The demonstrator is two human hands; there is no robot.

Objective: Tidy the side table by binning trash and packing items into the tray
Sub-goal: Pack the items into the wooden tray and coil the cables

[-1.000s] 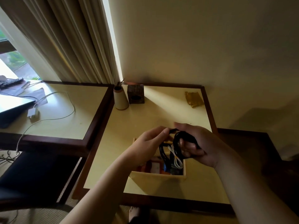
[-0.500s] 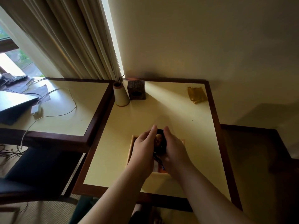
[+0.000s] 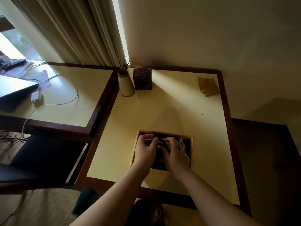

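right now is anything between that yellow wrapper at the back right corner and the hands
Nothing visible. Both hands, left hand and right hand, are down in the wooden tray; only bare tabletop lies between it and the yellow wrapper.

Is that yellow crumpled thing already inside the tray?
No, the yellow wrapper lies on the table's far right corner, well apart from the tray.

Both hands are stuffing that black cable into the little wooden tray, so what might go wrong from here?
The coiled black cable may spring back out once the left hand and right hand let go. It could also tangle with the white cord already in the tray. The yellow wrapper by the far corner might be forgotten.
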